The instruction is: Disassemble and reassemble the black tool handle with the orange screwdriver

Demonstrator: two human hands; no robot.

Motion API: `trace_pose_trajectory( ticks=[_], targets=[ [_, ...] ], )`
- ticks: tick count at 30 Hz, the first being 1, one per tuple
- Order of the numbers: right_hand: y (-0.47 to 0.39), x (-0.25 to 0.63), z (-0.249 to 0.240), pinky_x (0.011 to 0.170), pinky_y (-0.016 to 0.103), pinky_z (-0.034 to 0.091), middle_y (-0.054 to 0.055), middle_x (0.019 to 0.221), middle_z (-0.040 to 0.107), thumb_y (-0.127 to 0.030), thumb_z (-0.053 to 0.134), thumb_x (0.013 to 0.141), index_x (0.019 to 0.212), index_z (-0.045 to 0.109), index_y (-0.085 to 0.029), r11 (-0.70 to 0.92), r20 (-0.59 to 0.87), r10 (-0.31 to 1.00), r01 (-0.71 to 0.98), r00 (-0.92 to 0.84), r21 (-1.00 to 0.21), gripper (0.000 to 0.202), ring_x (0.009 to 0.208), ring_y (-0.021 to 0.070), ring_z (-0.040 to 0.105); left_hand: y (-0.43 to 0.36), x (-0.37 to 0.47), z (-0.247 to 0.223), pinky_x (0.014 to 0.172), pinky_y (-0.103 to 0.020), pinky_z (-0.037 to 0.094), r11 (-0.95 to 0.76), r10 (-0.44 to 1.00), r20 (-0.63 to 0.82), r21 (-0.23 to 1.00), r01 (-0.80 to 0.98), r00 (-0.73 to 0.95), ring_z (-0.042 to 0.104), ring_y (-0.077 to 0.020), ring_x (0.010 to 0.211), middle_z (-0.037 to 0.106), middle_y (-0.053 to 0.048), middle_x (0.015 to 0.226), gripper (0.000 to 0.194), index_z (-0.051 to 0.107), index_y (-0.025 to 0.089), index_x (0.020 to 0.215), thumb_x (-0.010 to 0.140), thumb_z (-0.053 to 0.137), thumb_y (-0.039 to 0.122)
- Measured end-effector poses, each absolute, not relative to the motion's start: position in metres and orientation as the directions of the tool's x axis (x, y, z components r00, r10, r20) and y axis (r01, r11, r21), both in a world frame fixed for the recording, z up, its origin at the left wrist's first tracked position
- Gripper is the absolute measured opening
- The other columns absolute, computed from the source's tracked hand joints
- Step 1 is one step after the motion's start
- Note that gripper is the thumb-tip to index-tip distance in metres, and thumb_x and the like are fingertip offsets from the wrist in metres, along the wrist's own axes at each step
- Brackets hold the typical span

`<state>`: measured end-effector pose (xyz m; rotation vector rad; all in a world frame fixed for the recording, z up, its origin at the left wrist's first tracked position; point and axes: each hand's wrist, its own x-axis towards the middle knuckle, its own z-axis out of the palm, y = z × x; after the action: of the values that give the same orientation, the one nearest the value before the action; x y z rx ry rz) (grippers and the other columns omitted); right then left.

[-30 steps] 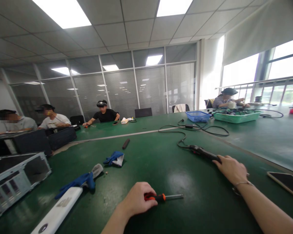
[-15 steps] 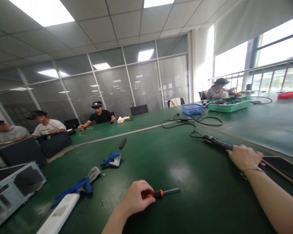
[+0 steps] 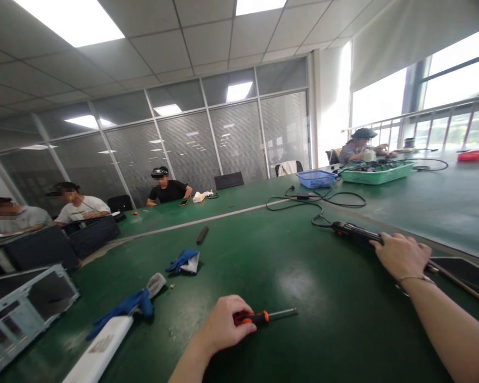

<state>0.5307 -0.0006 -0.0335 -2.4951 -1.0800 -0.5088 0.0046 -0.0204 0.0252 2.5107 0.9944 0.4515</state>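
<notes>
My left hand (image 3: 228,325) is closed around the orange-and-black handle of a screwdriver (image 3: 261,317), low over the green table. The screwdriver's metal shaft points right. My right hand (image 3: 404,259) is wrapped over a black corded electric screwdriver (image 3: 353,232) lying at the right. Its cord runs off the far end, and a metal tip shows past my fingers. Beside that wrist lies a dark flat panel with a light edge (image 3: 465,275). Blue-and-grey gloves (image 3: 123,313) rest left of my left hand, partly against a long white object (image 3: 99,351).
Another crumpled glove (image 3: 183,261) and a dark bar (image 3: 202,235) lie on the green table (image 3: 255,255). A metal case frame (image 3: 27,319) stands at left. Farther back are a blue basket (image 3: 316,180), a green tray (image 3: 379,175) and a red tray (image 3: 476,155). Several people sit around.
A person in black across the table has drawn an arm back from a small orange object. My hands keep their holds; the view has shifted slightly.
</notes>
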Motion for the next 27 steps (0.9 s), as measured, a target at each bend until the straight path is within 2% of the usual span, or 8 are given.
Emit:
trace_pose_trajectory(
  ticks=[9, 15, 19, 24, 27],
  targets=[
    [-0.003, 0.543, -0.042, 0.075, 0.041, 0.028, 0.015, 0.11, 0.063, -0.048, 0.036, 0.089, 0.112, 0.063, -0.024, -0.616, 0.49, 0.61, 0.762, 0.623, -0.201, 0.043, 0.1, 0.0304, 0.052, -0.021, 0.002, 0.027, 0.07, -0.022, 0.044, -0.664, 0.702, 0.147, 0.49, 0.565, 0.697, 0.06, -0.0151, 0.076, 0.068, -0.002, 0.085, 0.019, 0.072, 0.018, 0.088, 0.074, 0.072, 0.03],
    [-0.002, 0.54, -0.04, 0.091, 0.045, 0.023, 0.01, 0.117, 0.063, -0.043, 0.037, 0.089, 0.11, 0.061, -0.027, -0.591, 0.566, 0.606, 0.793, 0.558, -0.148, 0.036, 0.107, 0.0293, 0.05, -0.02, 0.001, 0.025, 0.071, -0.023, 0.045, -0.679, 0.687, 0.16, 0.488, 0.548, 0.709, 0.061, -0.0156, 0.077, 0.068, -0.002, 0.085, 0.02, 0.072, 0.019, 0.088, 0.073, 0.072, 0.032],
    [-0.001, 0.54, -0.039, 0.088, 0.046, 0.027, 0.011, 0.116, 0.064, -0.049, 0.035, 0.089, 0.11, 0.062, -0.027, -0.605, 0.567, 0.563, 0.767, 0.601, -0.213, 0.041, 0.105, 0.0304, 0.053, -0.021, -0.001, 0.025, 0.072, -0.023, 0.045, -0.681, 0.687, 0.155, 0.478, 0.554, 0.71, 0.061, -0.0159, 0.078, 0.068, -0.002, 0.087, 0.021, 0.073, 0.02, 0.089, 0.074, 0.071, 0.035],
    [0.008, 0.524, -0.044, 0.087, 0.048, 0.036, 0.012, 0.119, 0.063, -0.058, 0.031, 0.087, 0.118, 0.061, -0.023, -0.471, 0.471, 0.715, 0.854, 0.517, -0.224, 0.056, 0.104, 0.033, 0.057, -0.023, -0.001, 0.028, 0.073, -0.023, 0.045, -0.678, 0.687, 0.137, 0.474, 0.562, 0.713, 0.061, -0.0157, 0.079, 0.068, -0.002, 0.088, 0.021, 0.072, 0.02, 0.091, 0.075, 0.07, 0.035],
    [0.017, 0.508, -0.051, 0.08, 0.042, 0.043, 0.013, 0.113, 0.066, -0.06, 0.036, 0.086, 0.118, 0.063, -0.02, -0.382, 0.403, 0.804, 0.9, 0.436, -0.211, 0.058, 0.1, 0.0327, 0.06, -0.023, 0.0, 0.028, 0.074, -0.024, 0.045, -0.673, 0.692, 0.134, 0.475, 0.567, 0.71, 0.061, -0.0162, 0.08, 0.068, -0.002, 0.088, 0.021, 0.072, 0.02, 0.09, 0.076, 0.069, 0.035]
  ],
)
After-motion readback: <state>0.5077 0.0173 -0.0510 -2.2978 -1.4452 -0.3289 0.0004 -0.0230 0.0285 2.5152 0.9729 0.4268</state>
